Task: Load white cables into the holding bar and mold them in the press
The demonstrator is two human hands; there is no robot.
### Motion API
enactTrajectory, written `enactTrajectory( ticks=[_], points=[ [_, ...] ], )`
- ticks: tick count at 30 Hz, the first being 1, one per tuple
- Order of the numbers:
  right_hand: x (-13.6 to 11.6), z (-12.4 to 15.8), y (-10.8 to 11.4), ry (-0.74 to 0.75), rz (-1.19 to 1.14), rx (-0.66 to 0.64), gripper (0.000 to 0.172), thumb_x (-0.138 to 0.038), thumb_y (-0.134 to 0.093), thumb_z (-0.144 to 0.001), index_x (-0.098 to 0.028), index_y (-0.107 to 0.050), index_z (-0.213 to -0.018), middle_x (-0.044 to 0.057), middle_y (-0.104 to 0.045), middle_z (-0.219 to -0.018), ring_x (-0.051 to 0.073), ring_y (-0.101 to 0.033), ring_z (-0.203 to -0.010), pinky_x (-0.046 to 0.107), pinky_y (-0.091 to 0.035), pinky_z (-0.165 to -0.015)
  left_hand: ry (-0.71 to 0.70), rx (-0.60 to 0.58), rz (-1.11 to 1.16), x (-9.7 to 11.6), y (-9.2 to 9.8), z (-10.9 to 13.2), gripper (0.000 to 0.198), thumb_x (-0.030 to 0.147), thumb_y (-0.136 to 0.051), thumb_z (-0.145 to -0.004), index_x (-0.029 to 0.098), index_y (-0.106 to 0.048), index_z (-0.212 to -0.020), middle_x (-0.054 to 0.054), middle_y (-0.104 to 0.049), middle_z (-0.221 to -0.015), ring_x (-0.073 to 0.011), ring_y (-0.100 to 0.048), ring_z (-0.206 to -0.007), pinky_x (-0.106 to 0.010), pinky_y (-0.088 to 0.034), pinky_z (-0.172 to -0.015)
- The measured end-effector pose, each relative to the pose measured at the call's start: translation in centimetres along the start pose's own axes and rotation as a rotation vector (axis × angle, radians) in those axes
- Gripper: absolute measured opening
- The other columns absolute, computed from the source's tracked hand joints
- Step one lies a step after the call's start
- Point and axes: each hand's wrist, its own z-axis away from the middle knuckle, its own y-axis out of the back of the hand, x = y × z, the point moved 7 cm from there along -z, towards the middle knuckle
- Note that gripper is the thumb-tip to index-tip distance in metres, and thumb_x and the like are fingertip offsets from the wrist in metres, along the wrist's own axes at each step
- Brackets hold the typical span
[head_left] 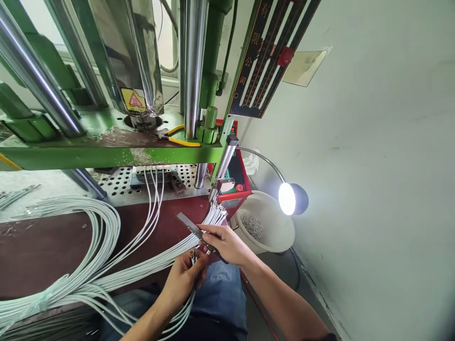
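Note:
My left hand (183, 280) is closed round a small bunch of white cables (177, 319), their metal plug ends (194, 256) sticking up between thumb and fingers. My right hand (223, 244) grips a dark flat blade tool (190, 226) just above those ends. Both hands hover over my lap at the front edge of the brown bench (39, 248). Another fan of white cables (215, 217) lies right behind the right hand.
A green press machine (106, 147) with steel columns stands behind the bench, yellow-handled pliers (179, 137) on its ledge. Several white cables (154, 189) run into its mould. A long cable bundle (88, 265) loops across the bench. A white basin (265, 227) and lit gooseneck lamp (292, 199) stand at right.

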Motion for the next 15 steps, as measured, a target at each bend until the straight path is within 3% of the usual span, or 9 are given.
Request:
enactTrajectory(
  ticks=[6, 15],
  points=[
    [-0.4, -0.3, -0.9, 0.036, 0.057, -0.044, 0.040, -0.032, -0.054, -0.089, -0.016, -0.067, -0.124, 0.003, -0.071, -0.082, 0.013, -0.061, -0.070, 0.027, -0.051, -0.069, -0.034, 0.046, 0.000, 0.1, 0.6, 0.0, 0.045, 0.054, -0.073, -0.073, 0.016, -0.054, -0.058, 0.003, -0.050, -0.047, -0.0051, -0.035, -0.038, -0.021, -0.022, -0.039],
    [-0.6, -0.2, -1.4, 0.034, 0.142, -0.032, 0.039, -0.029, -0.053, -0.089, -0.017, -0.067, -0.125, 0.005, -0.073, -0.098, 0.017, -0.064, -0.084, 0.032, -0.052, -0.080, -0.040, 0.083, -0.028, 0.1, 0.8, -0.3, 0.046, 0.057, -0.069, -0.074, 0.017, -0.055, -0.058, 0.003, -0.052, -0.046, -0.0063, -0.036, -0.037, -0.022, -0.024, -0.041]
  ],
)
